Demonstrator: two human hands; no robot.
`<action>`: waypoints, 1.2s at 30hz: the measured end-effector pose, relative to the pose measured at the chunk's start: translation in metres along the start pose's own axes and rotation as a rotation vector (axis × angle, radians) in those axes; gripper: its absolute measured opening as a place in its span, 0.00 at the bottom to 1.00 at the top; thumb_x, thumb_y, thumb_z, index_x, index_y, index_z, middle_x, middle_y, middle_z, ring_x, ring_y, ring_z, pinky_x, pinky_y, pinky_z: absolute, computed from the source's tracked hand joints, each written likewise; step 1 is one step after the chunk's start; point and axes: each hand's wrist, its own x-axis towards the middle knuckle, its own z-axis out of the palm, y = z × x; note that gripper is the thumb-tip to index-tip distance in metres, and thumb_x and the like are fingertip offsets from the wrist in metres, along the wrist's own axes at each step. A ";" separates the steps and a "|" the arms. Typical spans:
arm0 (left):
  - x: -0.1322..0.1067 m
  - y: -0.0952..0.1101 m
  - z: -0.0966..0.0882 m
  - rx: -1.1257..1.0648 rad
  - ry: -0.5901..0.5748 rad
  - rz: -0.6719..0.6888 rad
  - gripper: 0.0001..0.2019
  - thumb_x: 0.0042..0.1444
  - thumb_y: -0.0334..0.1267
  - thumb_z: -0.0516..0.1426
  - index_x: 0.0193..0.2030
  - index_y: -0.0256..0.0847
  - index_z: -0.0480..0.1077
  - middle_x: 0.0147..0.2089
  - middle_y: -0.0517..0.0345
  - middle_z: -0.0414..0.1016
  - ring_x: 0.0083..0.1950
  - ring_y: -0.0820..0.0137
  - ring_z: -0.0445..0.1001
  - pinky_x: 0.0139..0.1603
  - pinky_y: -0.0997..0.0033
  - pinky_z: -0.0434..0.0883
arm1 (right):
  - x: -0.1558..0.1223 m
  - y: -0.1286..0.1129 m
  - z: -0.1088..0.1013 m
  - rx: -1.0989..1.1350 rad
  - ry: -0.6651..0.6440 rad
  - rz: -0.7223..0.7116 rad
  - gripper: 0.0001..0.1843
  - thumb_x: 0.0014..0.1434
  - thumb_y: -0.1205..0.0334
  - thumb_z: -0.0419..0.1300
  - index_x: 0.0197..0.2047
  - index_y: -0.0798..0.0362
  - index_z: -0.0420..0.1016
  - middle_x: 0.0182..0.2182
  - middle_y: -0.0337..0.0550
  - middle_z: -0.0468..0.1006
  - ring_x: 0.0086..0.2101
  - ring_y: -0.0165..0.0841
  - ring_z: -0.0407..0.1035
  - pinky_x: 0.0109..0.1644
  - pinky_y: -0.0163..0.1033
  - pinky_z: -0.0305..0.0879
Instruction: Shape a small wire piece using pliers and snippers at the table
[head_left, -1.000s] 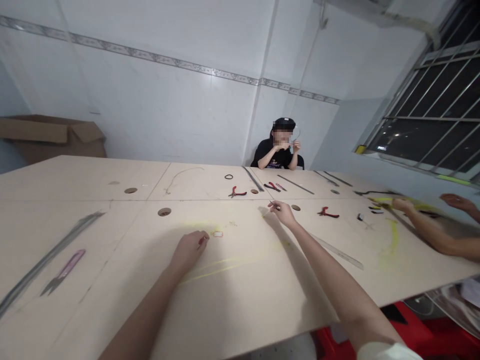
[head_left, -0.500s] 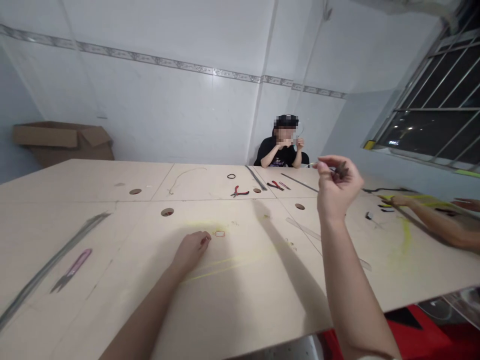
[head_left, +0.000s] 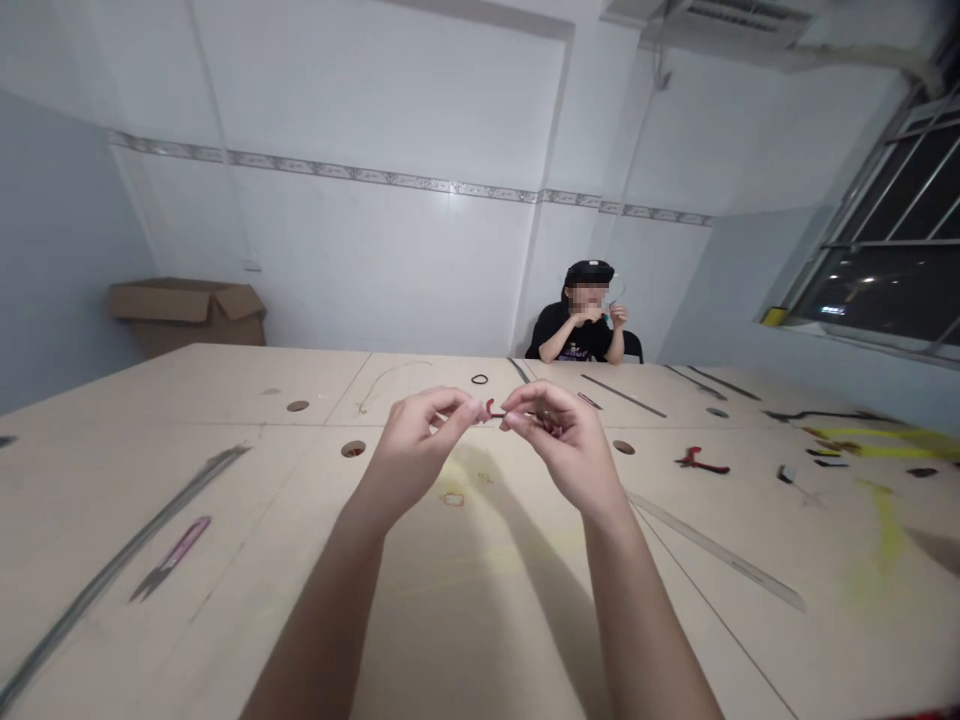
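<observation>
My left hand point(head_left: 420, 445) and my right hand point(head_left: 566, 445) are raised over the middle of the table, fingertips facing each other with a small gap. Both are closed in a pinch, thumb against fingers. Something small and dark shows among the curled fingers of my right hand, too blurred to name. What my left fingertips hold, if anything, cannot be made out. In the gap a red, curved handle point(head_left: 490, 406) shows, apparently of pliers lying on the table behind. A small reddish outlined piece point(head_left: 452, 499) lies on the table below my hands.
Pink-handled snips point(head_left: 174, 556) and a long grey strip point(head_left: 142, 545) lie left. Right are a clear ruler point(head_left: 720, 550), red-handled pliers point(head_left: 701, 462) and yellow strands point(head_left: 885, 530). Across the table sits a person point(head_left: 577, 325); a cardboard box point(head_left: 187, 315) stands back left.
My left hand has risen from the tabletop and my right hand has come left and lower, so they now meet in the middle. The view has shifted; another person's arms at the right are gone.
</observation>
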 end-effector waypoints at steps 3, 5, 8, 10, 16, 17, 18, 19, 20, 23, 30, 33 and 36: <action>-0.006 0.008 -0.008 0.041 -0.042 -0.045 0.15 0.61 0.49 0.55 0.34 0.43 0.77 0.37 0.59 0.79 0.39 0.69 0.74 0.36 0.72 0.67 | 0.004 0.003 0.009 0.077 0.009 -0.041 0.04 0.59 0.61 0.64 0.37 0.51 0.74 0.33 0.40 0.76 0.35 0.31 0.71 0.39 0.35 0.66; -0.012 0.007 -0.009 0.044 -0.028 -0.054 0.13 0.61 0.49 0.56 0.36 0.44 0.77 0.38 0.59 0.79 0.40 0.68 0.75 0.37 0.72 0.68 | 0.005 0.010 0.015 0.104 0.007 -0.052 0.04 0.59 0.61 0.64 0.37 0.51 0.75 0.33 0.40 0.76 0.34 0.31 0.71 0.38 0.35 0.65; -0.018 0.003 -0.005 0.072 0.013 -0.045 0.11 0.60 0.47 0.57 0.35 0.44 0.76 0.37 0.58 0.79 0.39 0.68 0.75 0.35 0.72 0.68 | 0.003 0.020 0.021 0.122 0.018 -0.044 0.04 0.59 0.60 0.64 0.37 0.50 0.75 0.33 0.39 0.75 0.33 0.30 0.69 0.37 0.34 0.64; -0.018 0.001 -0.001 0.087 0.025 -0.045 0.10 0.60 0.45 0.57 0.33 0.44 0.75 0.36 0.58 0.78 0.38 0.69 0.74 0.33 0.72 0.66 | 0.001 0.024 0.023 0.146 0.034 -0.037 0.04 0.59 0.60 0.64 0.37 0.50 0.76 0.34 0.39 0.76 0.34 0.30 0.69 0.37 0.34 0.64; -0.011 -0.003 0.006 0.020 0.094 -0.090 0.09 0.57 0.44 0.59 0.31 0.43 0.75 0.32 0.58 0.77 0.36 0.69 0.73 0.37 0.69 0.68 | 0.002 0.030 0.012 0.208 0.076 0.010 0.09 0.61 0.54 0.62 0.41 0.50 0.79 0.30 0.40 0.77 0.21 0.24 0.57 0.24 0.33 0.52; -0.010 -0.003 0.007 -0.016 0.116 -0.103 0.08 0.56 0.44 0.60 0.31 0.43 0.76 0.32 0.58 0.77 0.36 0.68 0.73 0.38 0.68 0.69 | 0.003 0.030 0.009 0.211 0.070 0.020 0.10 0.61 0.53 0.63 0.40 0.50 0.79 0.30 0.40 0.77 0.19 0.23 0.53 0.22 0.33 0.49; -0.010 -0.004 0.007 -0.060 0.135 -0.113 0.08 0.55 0.44 0.61 0.31 0.43 0.76 0.32 0.57 0.77 0.36 0.68 0.73 0.38 0.68 0.69 | 0.004 0.031 0.006 0.211 0.057 0.033 0.11 0.60 0.53 0.63 0.39 0.51 0.80 0.29 0.40 0.77 0.19 0.22 0.51 0.21 0.33 0.46; -0.009 -0.004 0.008 -0.105 0.149 -0.122 0.08 0.54 0.45 0.62 0.31 0.43 0.76 0.33 0.57 0.77 0.37 0.68 0.73 0.39 0.68 0.69 | 0.005 0.032 0.004 0.208 0.036 0.048 0.11 0.60 0.52 0.64 0.39 0.51 0.80 0.30 0.41 0.77 0.19 0.22 0.50 0.21 0.33 0.45; -0.010 -0.004 0.008 -0.149 0.159 -0.129 0.08 0.53 0.45 0.63 0.31 0.43 0.76 0.33 0.57 0.77 0.38 0.68 0.73 0.39 0.68 0.70 | 0.005 0.033 0.002 0.205 0.016 0.062 0.11 0.59 0.52 0.65 0.39 0.51 0.81 0.30 0.41 0.77 0.19 0.22 0.50 0.21 0.33 0.45; -0.010 -0.002 0.010 -0.244 0.157 -0.135 0.08 0.51 0.44 0.65 0.31 0.42 0.76 0.33 0.57 0.77 0.37 0.68 0.74 0.39 0.68 0.70 | 0.004 0.032 0.002 0.212 -0.036 0.076 0.11 0.57 0.53 0.67 0.39 0.50 0.82 0.32 0.40 0.76 0.20 0.22 0.52 0.21 0.33 0.45; -0.008 0.002 0.015 -0.353 0.033 -0.140 0.07 0.52 0.42 0.65 0.31 0.41 0.77 0.32 0.57 0.76 0.36 0.70 0.73 0.38 0.70 0.70 | -0.001 0.021 0.008 0.247 -0.039 0.059 0.09 0.55 0.55 0.68 0.39 0.47 0.82 0.31 0.38 0.74 0.21 0.21 0.52 0.22 0.33 0.45; -0.007 0.004 0.016 -0.389 0.004 -0.176 0.08 0.50 0.42 0.66 0.29 0.40 0.76 0.30 0.58 0.74 0.34 0.72 0.70 0.35 0.72 0.67 | 0.000 0.025 0.009 0.336 -0.052 0.024 0.06 0.55 0.57 0.68 0.37 0.47 0.83 0.31 0.38 0.73 0.20 0.20 0.51 0.20 0.32 0.43; -0.007 0.005 0.017 -0.456 -0.029 -0.208 0.09 0.49 0.42 0.66 0.27 0.40 0.75 0.28 0.60 0.72 0.32 0.73 0.68 0.35 0.74 0.67 | 0.002 0.031 0.008 0.430 -0.076 0.013 0.05 0.56 0.58 0.68 0.36 0.48 0.83 0.28 0.38 0.72 0.18 0.19 0.50 0.19 0.32 0.41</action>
